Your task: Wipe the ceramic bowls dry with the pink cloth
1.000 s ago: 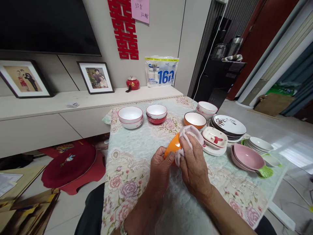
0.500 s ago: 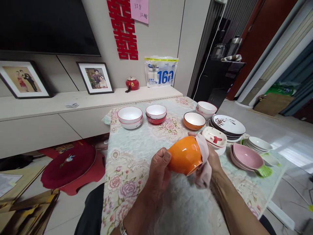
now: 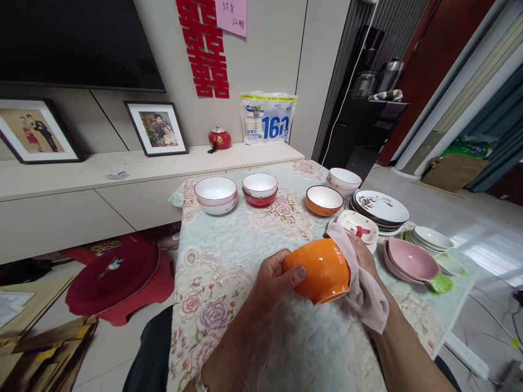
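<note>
An orange bowl (image 3: 321,268) is held tilted above the table, its outside and foot turned toward me. My left hand (image 3: 275,280) grips its left side, with the thumb pressed on the outer wall. On the right side, my right hand (image 3: 359,253) holds a pale pink cloth (image 3: 362,286) against the bowl's rim; most of those fingers are hidden behind the bowl and cloth. Part of the cloth hangs down over the right wrist. Beyond the hands, another orange bowl (image 3: 324,200) with a white inside and dark rim stands upright on the table.
White bowls (image 3: 216,196) and red-rimmed bowls (image 3: 260,189) stand stacked at the back left of the flowered tablecloth (image 3: 212,305). To the right are stacked plates (image 3: 382,207), a small patterned dish (image 3: 358,227), pink bowls (image 3: 412,260) and more white bowls (image 3: 343,179). A red stool (image 3: 118,277) stands left.
The orange bowl has moved slightly right and down and turned in my hands. My left thumb now lies further across it. The cloth has swung right, draping over the right wrist.
</note>
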The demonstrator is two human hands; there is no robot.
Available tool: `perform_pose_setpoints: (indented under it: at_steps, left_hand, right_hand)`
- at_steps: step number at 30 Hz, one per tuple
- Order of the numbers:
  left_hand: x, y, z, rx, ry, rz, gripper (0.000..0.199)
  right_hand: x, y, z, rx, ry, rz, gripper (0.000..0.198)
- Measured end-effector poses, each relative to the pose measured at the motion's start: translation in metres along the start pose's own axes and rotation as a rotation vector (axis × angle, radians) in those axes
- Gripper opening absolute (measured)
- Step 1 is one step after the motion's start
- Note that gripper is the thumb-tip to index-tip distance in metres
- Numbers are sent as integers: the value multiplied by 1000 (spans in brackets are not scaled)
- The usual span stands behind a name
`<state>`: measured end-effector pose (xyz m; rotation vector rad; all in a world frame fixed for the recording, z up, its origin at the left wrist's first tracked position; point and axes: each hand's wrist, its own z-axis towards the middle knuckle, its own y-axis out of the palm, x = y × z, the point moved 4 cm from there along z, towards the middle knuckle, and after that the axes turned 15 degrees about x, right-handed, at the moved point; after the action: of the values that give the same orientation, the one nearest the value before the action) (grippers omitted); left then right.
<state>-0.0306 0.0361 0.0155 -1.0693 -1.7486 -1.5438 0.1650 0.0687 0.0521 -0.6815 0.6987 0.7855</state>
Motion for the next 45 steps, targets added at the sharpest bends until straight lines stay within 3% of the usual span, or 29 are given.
perform_pose_setpoints:
  at_steps: [2, 4, 8, 10, 13, 15, 21, 24, 27, 30, 32, 35, 39, 41, 43, 45]
  left_hand:
    - [-1, -2, 0, 41, -23, -42, 42]
    - [1, -4, 0, 74, -32, -69, 41]
    - [5, -4, 0, 123, -18, -63, 40]
    - [6, -4, 0, 141, -23, -63, 40]
    - [4, -3, -1, 133, -35, -53, 41]
    - [4, -1, -2, 103, -33, -42, 42]
    - [0, -4, 1, 122, -8, -53, 38]
    - [0, -6, 3, 154, 28, -112, 35]
    - [0, -4, 2, 146, 25, -106, 33]
    - [1, 0, -2, 94, 7, -64, 32]
    - [0, 3, -5, 50, -5, -57, 31]
    - [-1, 1, -5, 68, -6, -47, 32]
    - [-1, -4, -1, 125, 42, -45, 40]
    - [0, -3, 0, 123, 43, -88, 41]
    - [1, -2, 1, 126, 40, -127, 42]
    - [1, -2, 1, 148, 39, -144, 41]
  right_hand:
    - [-1, 8, 6, -30, 48, 1, 44]
    - [-6, 6, 5, 39, 59, -87, 44]
    - [-28, -15, 1, 314, -206, -411, 39]
    - [-34, -22, 1, 381, -337, -513, 36]
    - [-35, -26, 2, 436, -390, -651, 31]
    - [-35, -21, 2, 374, -374, -632, 30]
    - [-58, 5, -13, -75, -259, -177, 39]
    - [-76, 8, -23, -102, -303, -108, 35]
    - [-89, 12, -34, -57, -436, -155, 32]
    - [-95, 17, -41, -72, -614, -200, 26]
    - [-91, 18, -38, -67, -638, -167, 22]
    - [-69, 18, -24, -86, -430, -30, 24]
    - [-24, 22, -9, -67, 197, 212, 32]
    - [-9, 24, -10, -17, 438, 274, 39]
    - [-7, 25, -13, 27, 483, 260, 42]
    - [-18, 23, -16, 98, 336, 192, 38]
